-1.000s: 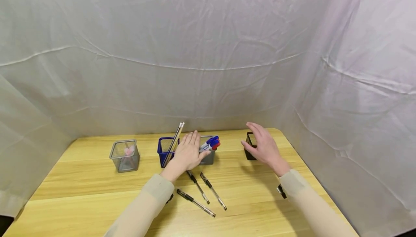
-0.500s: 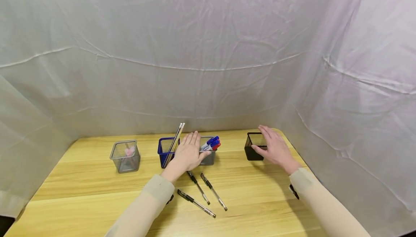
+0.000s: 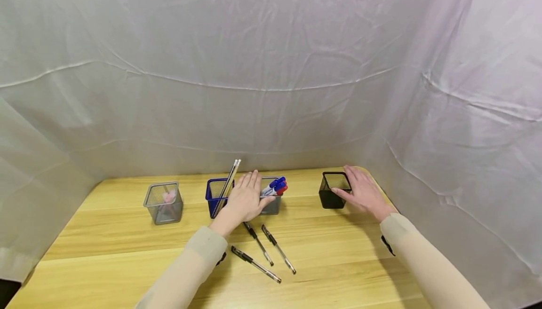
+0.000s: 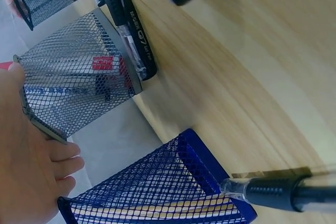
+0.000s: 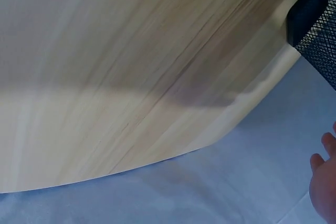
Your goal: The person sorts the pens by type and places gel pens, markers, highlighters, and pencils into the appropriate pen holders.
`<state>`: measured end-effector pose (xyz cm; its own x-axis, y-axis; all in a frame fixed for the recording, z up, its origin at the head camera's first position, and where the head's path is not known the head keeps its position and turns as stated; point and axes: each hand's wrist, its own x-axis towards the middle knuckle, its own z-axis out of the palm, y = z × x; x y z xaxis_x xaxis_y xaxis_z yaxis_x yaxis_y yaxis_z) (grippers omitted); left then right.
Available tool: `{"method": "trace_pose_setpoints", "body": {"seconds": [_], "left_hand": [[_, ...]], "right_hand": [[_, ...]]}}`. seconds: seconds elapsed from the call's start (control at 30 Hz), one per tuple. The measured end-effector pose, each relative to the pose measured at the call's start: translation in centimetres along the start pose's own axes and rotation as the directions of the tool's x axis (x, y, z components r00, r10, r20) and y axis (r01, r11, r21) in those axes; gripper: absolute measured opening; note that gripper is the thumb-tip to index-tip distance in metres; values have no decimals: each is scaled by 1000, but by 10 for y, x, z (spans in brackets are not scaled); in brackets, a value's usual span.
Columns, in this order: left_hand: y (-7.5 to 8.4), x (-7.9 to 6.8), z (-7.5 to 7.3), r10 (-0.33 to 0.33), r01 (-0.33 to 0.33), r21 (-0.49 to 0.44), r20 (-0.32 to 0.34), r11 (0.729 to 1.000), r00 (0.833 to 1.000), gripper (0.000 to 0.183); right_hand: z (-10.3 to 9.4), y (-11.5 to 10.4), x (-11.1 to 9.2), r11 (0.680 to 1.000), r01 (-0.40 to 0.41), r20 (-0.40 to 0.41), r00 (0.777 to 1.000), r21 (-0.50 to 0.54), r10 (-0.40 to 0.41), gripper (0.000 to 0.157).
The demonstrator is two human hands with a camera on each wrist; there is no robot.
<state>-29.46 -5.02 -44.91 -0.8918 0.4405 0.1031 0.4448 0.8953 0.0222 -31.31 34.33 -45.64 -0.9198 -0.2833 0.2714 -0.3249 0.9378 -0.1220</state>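
black mesh cup cropped (right wrist view)

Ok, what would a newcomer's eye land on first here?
Probably the bright blue- and red-capped markers in the grey mesh holder partly hidden by the left hand. Next, the three black-and-clear pens lying loose on the wooden table, in front of the holders. Then the right hand, at the black mesh holder near the table's far right corner.

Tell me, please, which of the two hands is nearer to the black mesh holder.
Right. The right hand is at the right side of the black mesh holder; the left hand is farther left, beside the blue mesh holder.
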Motion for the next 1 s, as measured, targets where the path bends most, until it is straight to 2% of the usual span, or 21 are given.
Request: {"method": "trace_pose_setpoints", "body": {"seconds": [0.23, 0.8, 1.0], "left_hand": [[-1, -1, 1, -7, 7, -19, 3, 1000, 1000, 93], [-8, -4, -5, -9, 7, -76, -20, 997, 1000, 98], [-3, -12, -13, 3, -11, -150, -58, 989, 998, 92]], "right_hand": [[4, 0, -2, 999, -18, 82, 997, 28, 16, 92], [2, -6, -1, 995, -70, 139, 989, 68, 60, 94], [3, -5, -1, 994, -85, 154, 985, 69, 74, 97]]}}
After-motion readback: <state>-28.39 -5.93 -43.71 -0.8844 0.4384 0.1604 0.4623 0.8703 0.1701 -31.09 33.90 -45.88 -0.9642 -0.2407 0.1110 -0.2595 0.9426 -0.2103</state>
